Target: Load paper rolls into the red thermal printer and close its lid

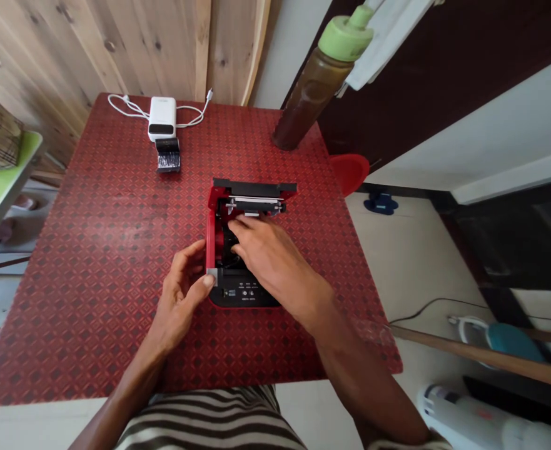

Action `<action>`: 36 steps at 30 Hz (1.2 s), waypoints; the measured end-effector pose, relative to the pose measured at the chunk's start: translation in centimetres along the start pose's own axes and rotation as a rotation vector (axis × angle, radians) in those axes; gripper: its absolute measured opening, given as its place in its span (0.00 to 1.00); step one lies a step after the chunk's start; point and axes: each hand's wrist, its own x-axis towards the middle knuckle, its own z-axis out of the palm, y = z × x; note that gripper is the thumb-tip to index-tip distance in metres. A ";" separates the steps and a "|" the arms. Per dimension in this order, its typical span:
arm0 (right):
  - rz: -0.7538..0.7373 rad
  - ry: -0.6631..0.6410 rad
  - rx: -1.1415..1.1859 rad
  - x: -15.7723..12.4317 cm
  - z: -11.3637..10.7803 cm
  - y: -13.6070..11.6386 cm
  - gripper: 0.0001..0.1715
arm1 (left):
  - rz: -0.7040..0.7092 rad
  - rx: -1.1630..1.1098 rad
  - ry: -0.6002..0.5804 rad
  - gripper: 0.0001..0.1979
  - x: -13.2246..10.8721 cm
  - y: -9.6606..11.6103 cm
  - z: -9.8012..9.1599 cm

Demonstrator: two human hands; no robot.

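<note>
A small red and black printer (237,299), which looks like a receipt or label printer, lies on the table with its lid (255,187) raised at the back. A metal bar and a white strip show under the lid. My left hand (182,297) grips the printer's left side, thumb on the grey front corner and fingers bent along the red wall. Over the open compartment is my right hand (272,259), its fingers bent down inside. What those fingertips touch or hold is hidden. Small buttons and printed marks line the black front panel.
The red patterned table (116,250) carries a white power bank (162,115) with cables, a small black and silver object (168,156) and a tall brown bottle (306,94) with a green cap. Beyond the right edge is a red stool (350,172). A green surface (7,181) stands left.
</note>
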 end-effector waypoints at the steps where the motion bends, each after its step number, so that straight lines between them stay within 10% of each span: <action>1: 0.027 -0.056 -0.036 0.5 -0.3 -0.4 0.20 | -0.001 0.002 -0.005 0.31 0.0 0.0 0.0; 10: 0.101 -0.242 -0.167 1.9 -1.1 -1.6 0.26 | -0.009 0.032 -0.011 0.31 0.1 0.0 -0.3; 24: 0.127 -0.145 -0.188 1.0 -1.8 -2.2 0.19 | -0.016 0.033 -0.016 0.33 0.2 -0.1 -0.3; 32: 0.019 0.405 -0.017 -4.1 -2.0 -1.0 0.07 | -0.020 0.013 -0.023 0.32 0.1 0.0 -0.3; 36: 0.222 0.711 0.267 -7.1 -2.9 3.0 0.11 | -0.019 0.007 -0.024 0.32 0.1 -0.1 -0.3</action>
